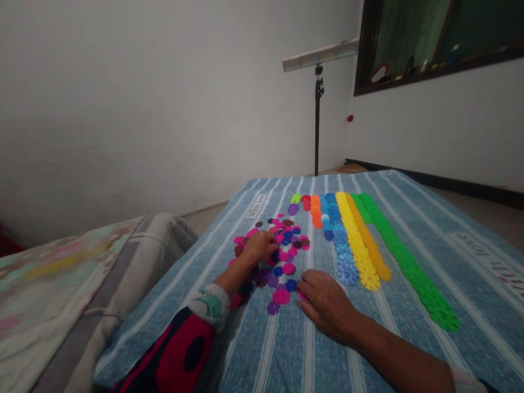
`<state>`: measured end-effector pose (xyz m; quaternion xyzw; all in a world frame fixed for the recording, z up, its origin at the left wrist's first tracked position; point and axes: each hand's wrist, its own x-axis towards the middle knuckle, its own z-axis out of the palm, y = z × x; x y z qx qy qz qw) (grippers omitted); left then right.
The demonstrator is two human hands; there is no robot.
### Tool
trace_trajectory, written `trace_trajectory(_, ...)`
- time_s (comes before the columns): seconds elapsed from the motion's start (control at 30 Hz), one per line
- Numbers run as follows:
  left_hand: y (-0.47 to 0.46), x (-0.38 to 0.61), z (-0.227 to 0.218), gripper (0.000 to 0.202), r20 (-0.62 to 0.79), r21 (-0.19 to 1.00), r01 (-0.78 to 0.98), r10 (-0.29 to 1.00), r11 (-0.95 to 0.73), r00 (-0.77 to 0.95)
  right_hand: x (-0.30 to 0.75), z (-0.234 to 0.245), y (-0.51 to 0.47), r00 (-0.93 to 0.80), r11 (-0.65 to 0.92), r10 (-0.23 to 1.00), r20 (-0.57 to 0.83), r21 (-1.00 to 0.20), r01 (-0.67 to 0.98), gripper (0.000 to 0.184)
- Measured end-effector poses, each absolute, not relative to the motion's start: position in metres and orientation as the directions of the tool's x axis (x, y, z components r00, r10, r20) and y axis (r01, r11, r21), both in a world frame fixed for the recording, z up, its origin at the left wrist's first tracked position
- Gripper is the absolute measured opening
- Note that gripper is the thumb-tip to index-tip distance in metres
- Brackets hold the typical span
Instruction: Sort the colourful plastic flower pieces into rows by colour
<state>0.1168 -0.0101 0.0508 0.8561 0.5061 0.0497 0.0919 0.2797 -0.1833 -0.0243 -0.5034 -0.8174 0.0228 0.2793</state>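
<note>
A loose pile of plastic snowflake discs (pixel 281 296) in pink, purple, dark blue and brown lies in front of me. My left hand (pixel 260 246) reaches over the middle of this pile with its fingers curled down; whatever is in its fingertips is hidden. At the near right edge of the pile, my right hand (pixel 325 301) has its thumb and fingers closed about a pink disc (pixel 302 291), which is partly covered. Beside the right hand, overlapping discs form rows: blue (pixel 347 271), yellow (pixel 369 279), darker yellow (pixel 382 270) and green (pixel 442 308).
Shorter rows of orange discs (pixel 316 212) and red discs (pixel 306 202) lie farther back. A striped blue cloth (pixel 282 365) covers the table. To the left is a bed with a patterned cover (pixel 77 289). A black stand (pixel 317 125) rises beyond the table's far edge.
</note>
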Motion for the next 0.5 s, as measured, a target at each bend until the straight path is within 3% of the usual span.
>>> trace_trajectory(0.17, -0.018, 0.090, 0.040, 0.026, -0.007, 0.294, 0.808, 0.844, -0.511, 0.536, 0.281, -0.027, -0.183, -0.338, 0.496, 0.830, 0.443, -0.311, 0.811, 0.014)
trace_trajectory(0.33, -0.030, 0.090, 0.040, 0.032, 0.015, 0.306, 0.770, 0.811, -0.560, 0.584, 0.283, -0.031, -0.183, -0.343, 0.505, 0.819, 0.460, -0.296, 0.810, 0.014)
trace_trajectory(0.5, -0.031, 0.096, 0.036, 0.025, 0.003, 0.264, 0.795, 0.824, -0.547, 0.566, 0.283, -0.030, -0.184, -0.343, 0.516, 0.806, 0.482, -0.289, 0.806, 0.013)
